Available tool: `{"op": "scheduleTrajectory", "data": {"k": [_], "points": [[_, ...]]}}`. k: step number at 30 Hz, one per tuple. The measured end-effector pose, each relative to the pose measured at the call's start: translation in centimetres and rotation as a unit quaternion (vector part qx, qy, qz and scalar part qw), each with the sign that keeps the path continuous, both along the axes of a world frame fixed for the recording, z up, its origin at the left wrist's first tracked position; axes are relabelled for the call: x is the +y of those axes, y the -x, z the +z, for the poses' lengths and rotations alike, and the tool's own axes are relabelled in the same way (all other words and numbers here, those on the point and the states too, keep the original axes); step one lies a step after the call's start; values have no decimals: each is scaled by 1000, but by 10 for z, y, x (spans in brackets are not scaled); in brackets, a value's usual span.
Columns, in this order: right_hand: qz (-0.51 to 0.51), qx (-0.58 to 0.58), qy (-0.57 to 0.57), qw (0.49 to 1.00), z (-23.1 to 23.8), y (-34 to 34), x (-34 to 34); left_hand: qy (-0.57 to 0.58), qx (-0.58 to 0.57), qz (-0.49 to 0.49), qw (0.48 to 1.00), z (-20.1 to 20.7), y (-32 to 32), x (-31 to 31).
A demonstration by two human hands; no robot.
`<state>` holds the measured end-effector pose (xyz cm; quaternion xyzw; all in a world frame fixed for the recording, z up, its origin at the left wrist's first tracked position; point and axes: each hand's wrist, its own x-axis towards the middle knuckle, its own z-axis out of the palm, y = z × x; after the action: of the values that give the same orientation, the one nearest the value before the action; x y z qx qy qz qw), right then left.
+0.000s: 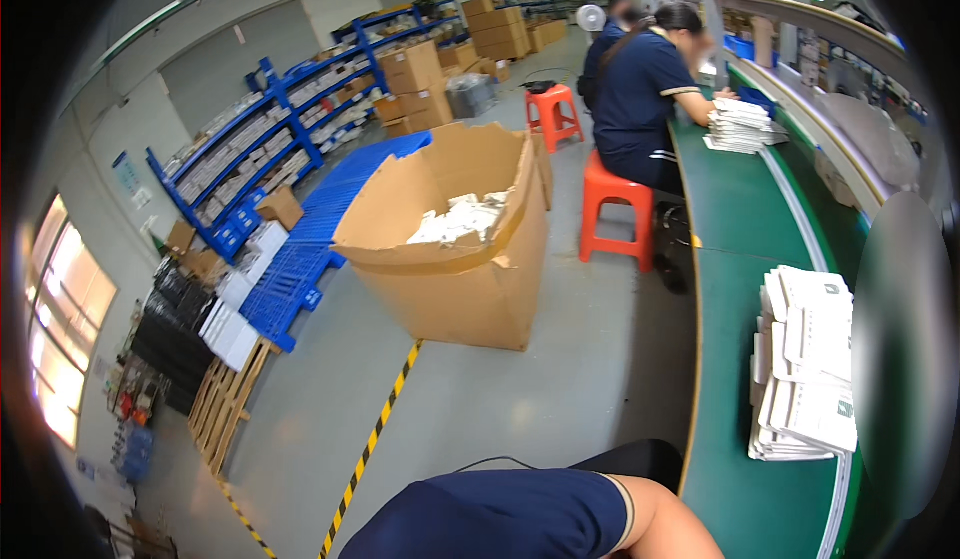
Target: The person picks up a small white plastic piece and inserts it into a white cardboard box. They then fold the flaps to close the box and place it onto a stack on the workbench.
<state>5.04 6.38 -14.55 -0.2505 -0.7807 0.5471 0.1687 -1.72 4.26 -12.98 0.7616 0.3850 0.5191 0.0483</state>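
Neither of my hands shows in the head view. Along the lower edge a navy short sleeve with a light trim runs into a bare upper arm, seemingly my left one, cut off by the frame. Closest to this arm, on the green worktable, stands an uneven stack of flat white packets with small dark print. A blurred grey shape covers the table to the right of the stack. What my hands hold or touch is out of the picture.
A co-worker sits on a red stool farther along the table, by another white stack. A large cardboard box with white pieces inside stands on the floor. Behind are blue pallets, blue shelves and cartons.
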Motion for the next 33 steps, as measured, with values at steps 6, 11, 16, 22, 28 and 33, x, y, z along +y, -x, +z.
{"op": "scheduleTrajectory", "data": {"k": [6, 11, 16, 22, 28, 33], "points": [[-122, 3, 9, 993, 19, -48, -6, 4, -72, -13, 997, -14, 16, -15], [-225, 105, -59, 967, 16, -111, -14, -9, -51, -18, 998, 11, 14, -26], [-235, 122, -249, 932, 32, -86, -21, 16, -43, -22, 999, 13, 25, -35], [-230, 130, -184, 947, 42, -92, -26, 64, -26, -47, 997, 23, 23, -39], [-227, 128, -213, 942, 42, -91, -27, 79, -40, -52, 995, 24, 25, -39], [-231, 133, -198, 943, 39, -89, -26, 103, -66, -54, 991, 25, 25, -39]]}}
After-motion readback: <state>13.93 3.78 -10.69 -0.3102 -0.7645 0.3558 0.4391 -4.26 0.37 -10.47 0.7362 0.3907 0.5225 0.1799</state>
